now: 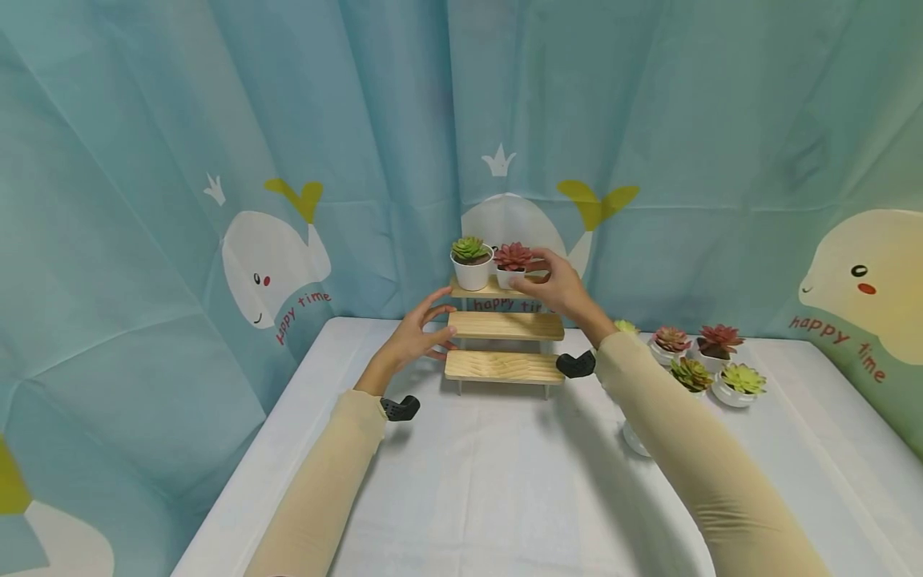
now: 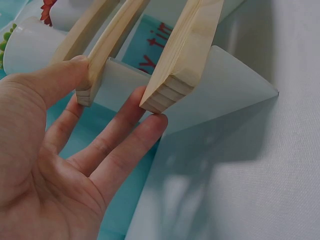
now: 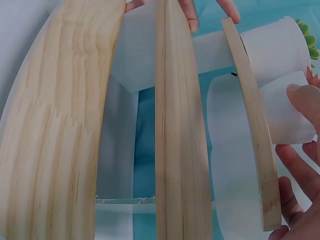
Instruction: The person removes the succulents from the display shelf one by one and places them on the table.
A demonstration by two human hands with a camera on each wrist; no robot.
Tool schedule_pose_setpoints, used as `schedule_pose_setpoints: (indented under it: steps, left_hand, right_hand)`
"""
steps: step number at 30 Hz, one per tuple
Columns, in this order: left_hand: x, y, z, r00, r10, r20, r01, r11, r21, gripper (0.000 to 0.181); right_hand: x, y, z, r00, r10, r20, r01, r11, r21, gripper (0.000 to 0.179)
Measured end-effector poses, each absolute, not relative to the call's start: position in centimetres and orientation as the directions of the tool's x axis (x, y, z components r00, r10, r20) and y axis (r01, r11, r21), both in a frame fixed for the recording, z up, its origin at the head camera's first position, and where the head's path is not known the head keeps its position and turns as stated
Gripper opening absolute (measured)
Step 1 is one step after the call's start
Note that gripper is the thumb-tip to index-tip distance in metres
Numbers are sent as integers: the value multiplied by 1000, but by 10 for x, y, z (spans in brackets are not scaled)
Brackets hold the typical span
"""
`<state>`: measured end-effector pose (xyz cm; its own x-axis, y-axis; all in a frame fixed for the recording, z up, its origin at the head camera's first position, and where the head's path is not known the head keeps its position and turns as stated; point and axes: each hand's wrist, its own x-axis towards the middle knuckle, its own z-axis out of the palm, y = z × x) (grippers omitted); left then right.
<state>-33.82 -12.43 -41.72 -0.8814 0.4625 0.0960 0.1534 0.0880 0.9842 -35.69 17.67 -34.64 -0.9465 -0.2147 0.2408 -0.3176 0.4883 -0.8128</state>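
A three-tier wooden shelf stand (image 1: 505,324) with pale, translucent side supports stands at the back of the table. My right hand (image 1: 558,284) grips the white pot of a red succulent (image 1: 513,258) at the top tier, thumb on one side and fingers around the other. Just left of it on that tier is a green succulent in a round white pot (image 1: 473,272). At the stand's left end, my left hand (image 1: 409,338) holds the plank ends. Its thumb lies against the middle plank (image 2: 107,47), and two fingertips touch the end of the lowest plank (image 2: 172,90).
More potted succulents cluster on the right of the table, among them a red one (image 1: 719,340) and a light green one (image 1: 739,385). The right forearm partly covers some pots. A blue curtain (image 1: 404,160) hangs directly behind the stand. White cloth (image 1: 461,481) covers the table.
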Motion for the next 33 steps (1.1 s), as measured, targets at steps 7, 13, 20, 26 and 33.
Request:
schedule_pose_setpoints:
  steps: [7,13,20,26,33]
  left_hand:
    - [-338,-125,-417,-883,460,93,153,95,984,75]
    - [-337,-125,-417,-884,459,90,149,93,985,75]
    - [-337,-124,-417,-884,459,91,147,87,985,75]
    - [-337,-124,-417,-882,463,90,146,87,985,75]
    - [-336,-124,-415,-882,465,84,142,91,986,75]
  right_hand:
    - [-357,176,-347,-944,-206,258,-329,518,-790,70]
    - [-357,176,-347,-945,-200,259,-327,528,-784,70]
    - [-356,175,-346,-943,-198,269,-334,527,-782,68]
    - [-355,175,-346,-945,-196,262,-326,521,-789,67]
    - [-357,176,-347,-938,-195,287,-347,529,-774,65]
